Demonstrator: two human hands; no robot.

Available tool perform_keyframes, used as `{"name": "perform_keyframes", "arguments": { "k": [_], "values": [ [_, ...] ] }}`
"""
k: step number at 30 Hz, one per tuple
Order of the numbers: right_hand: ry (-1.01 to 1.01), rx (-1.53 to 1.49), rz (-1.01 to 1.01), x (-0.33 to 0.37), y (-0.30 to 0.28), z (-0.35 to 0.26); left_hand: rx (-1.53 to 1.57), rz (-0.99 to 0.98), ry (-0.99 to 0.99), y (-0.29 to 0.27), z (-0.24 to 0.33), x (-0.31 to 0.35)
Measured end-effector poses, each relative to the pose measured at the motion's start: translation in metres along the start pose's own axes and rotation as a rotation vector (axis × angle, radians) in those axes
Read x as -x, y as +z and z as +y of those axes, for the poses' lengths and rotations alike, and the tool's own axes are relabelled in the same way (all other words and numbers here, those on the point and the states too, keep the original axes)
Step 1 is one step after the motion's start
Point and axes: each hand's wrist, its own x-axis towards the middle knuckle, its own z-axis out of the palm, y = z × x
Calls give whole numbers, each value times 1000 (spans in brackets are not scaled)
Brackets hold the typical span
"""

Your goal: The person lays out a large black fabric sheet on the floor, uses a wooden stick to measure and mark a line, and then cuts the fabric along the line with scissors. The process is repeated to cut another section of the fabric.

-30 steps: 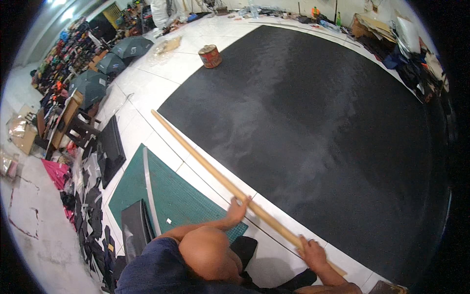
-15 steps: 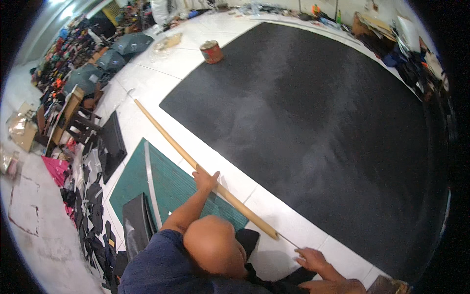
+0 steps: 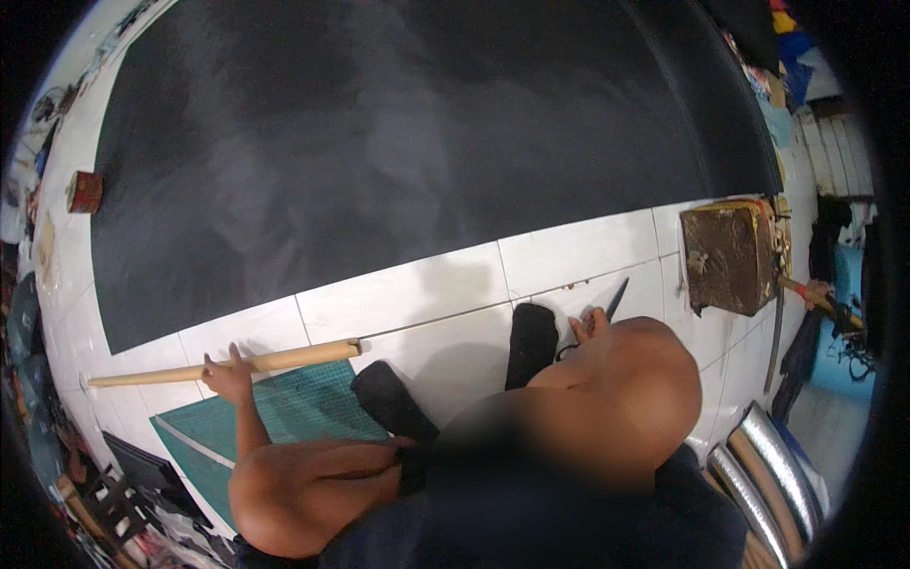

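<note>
Brown tube (image 3: 303,357) under the left hand (image 3: 229,377), dark blade (image 3: 618,298) in the right hand (image 3: 592,327)
Left fingers are parted across the tube (whether they grip it, I cannot tell), which lies along the far edge of the green mat (image 3: 303,403), apart from the black sheet (image 3: 379,142); right fingers are closed on the blade's near end, its tip pointing away over white tiles (image 3: 559,248), and a red tin (image 3: 85,192) sits by the sheet's left edge
</note>
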Motion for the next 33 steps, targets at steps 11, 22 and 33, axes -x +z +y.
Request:
{"name": "perform_keyframes", "arguments": {
  "k": [11, 22, 33],
  "values": [
    [-24, -289, -174, 43, 81, -30, -199, -864, 1271, -100, 302, 0],
    [42, -275, -310, 46, 28, -10, 303, -606, 1279, -3, 414, 161],
    [20, -243, -395, 49, -9, 12, 370, -517, 1260, 11, 408, 184]
  ]
}}
